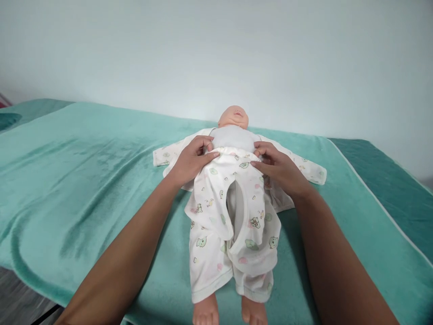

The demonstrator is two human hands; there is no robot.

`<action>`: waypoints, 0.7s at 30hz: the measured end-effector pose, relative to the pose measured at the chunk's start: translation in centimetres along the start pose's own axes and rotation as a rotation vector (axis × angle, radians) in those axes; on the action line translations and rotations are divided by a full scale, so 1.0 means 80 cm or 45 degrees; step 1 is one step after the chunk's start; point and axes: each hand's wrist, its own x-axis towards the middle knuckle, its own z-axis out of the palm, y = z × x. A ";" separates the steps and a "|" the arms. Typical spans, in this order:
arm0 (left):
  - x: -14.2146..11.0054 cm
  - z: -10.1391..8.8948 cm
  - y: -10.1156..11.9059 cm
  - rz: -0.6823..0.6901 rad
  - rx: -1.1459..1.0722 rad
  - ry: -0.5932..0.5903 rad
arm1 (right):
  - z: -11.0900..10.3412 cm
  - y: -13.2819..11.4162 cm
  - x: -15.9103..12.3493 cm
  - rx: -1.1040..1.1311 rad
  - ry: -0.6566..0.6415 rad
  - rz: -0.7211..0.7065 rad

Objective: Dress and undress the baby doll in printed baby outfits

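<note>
A baby doll (233, 118) lies on its back, head away from me and bare feet at the near edge. White split-crotch baby pants (209, 225) with small animal prints cover its legs up to the waist. My left hand (196, 158) pinches the waistband at the left side, thumb over the cloth. Across from it, my right hand (274, 163) grips the same waistband at the right. Above the waistband the doll's pale cloth torso (233, 137) shows. A matching printed baby shirt (309, 170) lies open, its sleeves spread out to both sides.
Under the doll spreads a turquoise plush blanket (84, 180), wrinkled on the left. A darker green cover (382, 180) shows at the right. Behind the bed stands a pale wall (216, 54). Grey floor (20, 300) appears at the lower left.
</note>
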 end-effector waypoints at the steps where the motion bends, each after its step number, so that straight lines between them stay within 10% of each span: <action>1: 0.000 0.002 0.000 -0.009 -0.026 0.011 | 0.001 0.001 0.002 -0.015 0.011 -0.026; 21: 0.076 0.016 -0.021 -0.132 0.201 0.282 | 0.012 0.029 0.071 -0.443 0.369 -0.048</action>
